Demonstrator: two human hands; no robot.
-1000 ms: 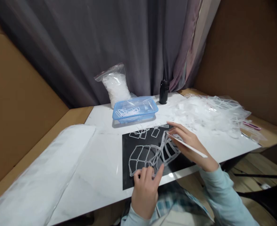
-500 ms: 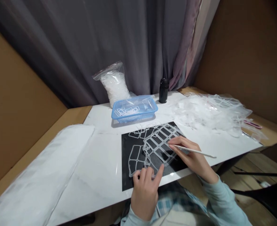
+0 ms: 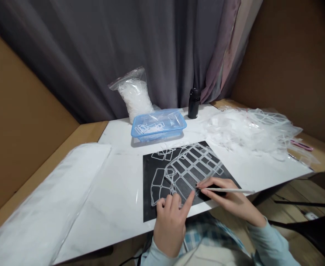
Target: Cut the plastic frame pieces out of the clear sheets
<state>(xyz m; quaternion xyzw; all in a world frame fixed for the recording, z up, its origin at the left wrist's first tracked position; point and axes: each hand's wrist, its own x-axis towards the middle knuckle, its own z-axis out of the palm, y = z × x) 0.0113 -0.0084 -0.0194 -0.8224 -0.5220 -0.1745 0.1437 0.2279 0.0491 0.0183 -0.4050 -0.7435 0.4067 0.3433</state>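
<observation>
On the black mat (image 3: pixel 149 184) lie translucent white lattice pieces with rectangular cells, partly overlapping. The largest lattice sheet (image 3: pixel 185 171) covers the mat's middle and right. A smaller curved lattice piece (image 3: pixel 152 187) lies at the left. My left hand (image 3: pixel 171 218) rests at the mat's front edge, fingers apart and fingertips down on the plastic. My right hand (image 3: pixel 228 194) pinches a slim white pen-shaped tool (image 3: pixel 234 190), held almost level. Its tip is by the lattice's lower edge, close to my left index finger; the exact contact is hidden by my fingers.
Behind the mat stands a blue basket (image 3: pixel 159 135) holding white frame pieces, with a clear bag of white pieces (image 3: pixel 137 98) behind it. A black bottle (image 3: pixel 194 104) is at the back. Plastic scraps (image 3: pixel 245 129) heap at right; a white padded sheet (image 3: pixel 54 192) lies left.
My right hand has moved down toward the front edge of the lattice, nearer my left hand, uncovering the lattice's right side. My left hand stays about where it was.
</observation>
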